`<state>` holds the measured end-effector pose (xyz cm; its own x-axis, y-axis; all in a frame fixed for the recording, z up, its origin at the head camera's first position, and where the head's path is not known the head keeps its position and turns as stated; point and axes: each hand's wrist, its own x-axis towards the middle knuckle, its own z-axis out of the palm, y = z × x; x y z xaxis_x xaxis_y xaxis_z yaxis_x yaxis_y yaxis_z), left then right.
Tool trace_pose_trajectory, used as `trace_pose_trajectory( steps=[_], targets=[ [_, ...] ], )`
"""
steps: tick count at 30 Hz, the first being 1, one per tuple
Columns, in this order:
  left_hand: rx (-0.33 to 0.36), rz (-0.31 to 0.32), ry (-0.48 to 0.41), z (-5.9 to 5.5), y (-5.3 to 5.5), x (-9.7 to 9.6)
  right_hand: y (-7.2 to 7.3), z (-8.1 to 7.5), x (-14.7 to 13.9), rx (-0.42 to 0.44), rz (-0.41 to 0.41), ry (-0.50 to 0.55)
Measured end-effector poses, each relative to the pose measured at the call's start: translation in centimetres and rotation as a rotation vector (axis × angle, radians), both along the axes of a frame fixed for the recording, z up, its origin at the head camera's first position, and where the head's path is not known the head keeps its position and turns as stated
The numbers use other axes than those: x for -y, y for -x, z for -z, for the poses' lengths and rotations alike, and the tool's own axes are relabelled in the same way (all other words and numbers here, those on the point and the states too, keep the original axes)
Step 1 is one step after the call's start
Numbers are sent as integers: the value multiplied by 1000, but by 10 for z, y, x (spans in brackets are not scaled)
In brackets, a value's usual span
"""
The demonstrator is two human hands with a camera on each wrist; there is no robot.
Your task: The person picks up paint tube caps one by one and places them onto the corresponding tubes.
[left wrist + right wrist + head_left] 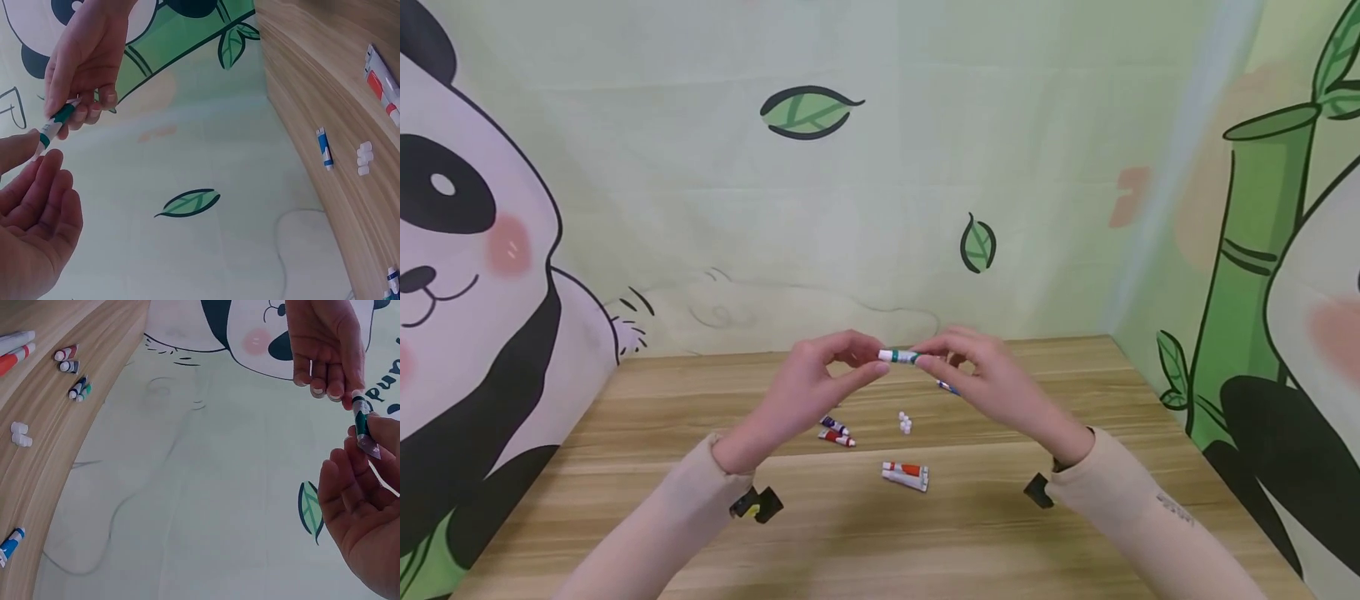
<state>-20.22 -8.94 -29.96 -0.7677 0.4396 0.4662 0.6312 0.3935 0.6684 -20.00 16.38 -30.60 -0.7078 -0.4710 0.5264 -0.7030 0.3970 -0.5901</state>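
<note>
One green tube was held nearly level above the bench; the left hand pinched it at the white cap, thumb against fingers; the right hand was clamped on the other end; below lay some white pieces, between the red tube and the blue tube, with the orange tube in the foreground; the step in hand seemed to be work on the cap, though turning could not be told; the next move probably called for a firm left pinch and a light right hold, lest the tube buckle.
</note>
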Motion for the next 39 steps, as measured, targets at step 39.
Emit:
trace_pose_trajectory(
  steps=[39],
  targets=[
    [-46,36,-24,7,2,-1,2,17,7,-226,-21,23]
  ],
)
